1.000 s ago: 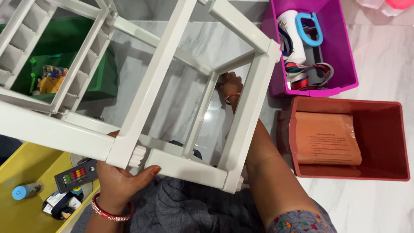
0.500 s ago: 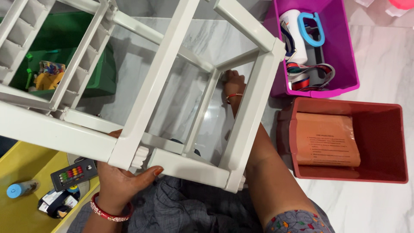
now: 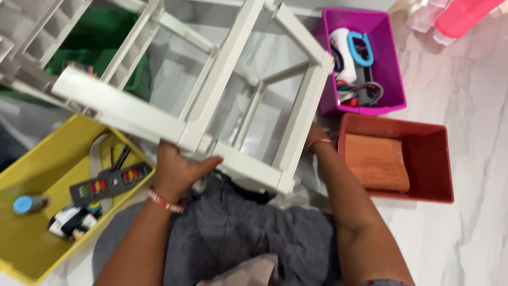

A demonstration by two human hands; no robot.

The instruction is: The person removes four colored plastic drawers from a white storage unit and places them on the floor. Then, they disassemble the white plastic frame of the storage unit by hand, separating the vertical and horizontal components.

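far left: yellow bin (image 3: 32,249) on the marble floor, holding a grey power strip (image 3: 108,184) and a blue-capped bottle (image 3: 29,204). next, left hand (image 3: 177,169), fingers curled around the lower corner of the white plastic rack frame (image 3: 233,85), tilted above the lap. behind the frame's right post, right hand (image 3: 315,135), mostly hidden, finger state unclear, probably gripping. further right, magenta bin (image 3: 389,63) and red bin (image 3: 436,159).

Under my hands, a smooth, glossy white plastic rack frame (image 3: 233,100) rests over polished marble-look floor tiles (image 3: 465,100), flanked by slick plastic bins in yellow (image 3: 32,159), magenta (image 3: 391,69) and matt brick-red (image 3: 439,159), grey woven cloth (image 3: 238,233) below.
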